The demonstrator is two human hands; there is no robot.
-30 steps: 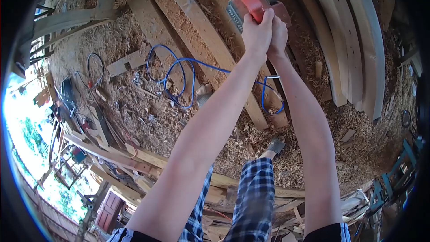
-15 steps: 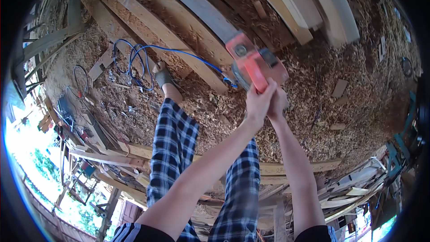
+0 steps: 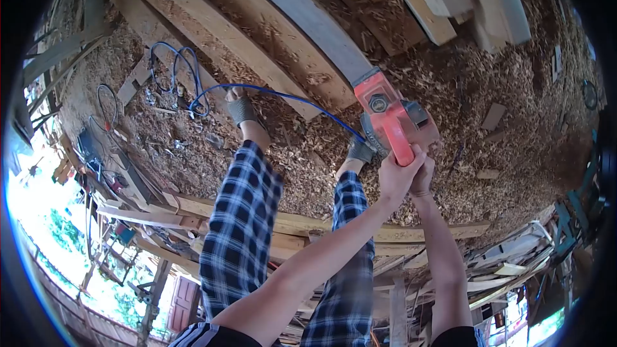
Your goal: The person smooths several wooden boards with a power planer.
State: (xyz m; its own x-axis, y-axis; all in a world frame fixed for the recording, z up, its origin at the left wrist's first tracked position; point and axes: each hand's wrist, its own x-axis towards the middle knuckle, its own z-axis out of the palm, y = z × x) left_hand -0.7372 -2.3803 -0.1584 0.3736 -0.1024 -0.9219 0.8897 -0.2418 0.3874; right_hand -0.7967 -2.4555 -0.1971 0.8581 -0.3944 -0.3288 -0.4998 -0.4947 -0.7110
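Together, left hand (image 3: 393, 177) and right hand (image 3: 423, 177) clench the red planer's (image 3: 393, 119) handle; its body extends just above their grip.

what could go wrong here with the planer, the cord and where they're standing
The blue cord runs from the red planer past the grey-shod feet, so it could snag or trip. Both hands, left and right, share one handle, so the tool might twist. Loose shavings underfoot may slip.
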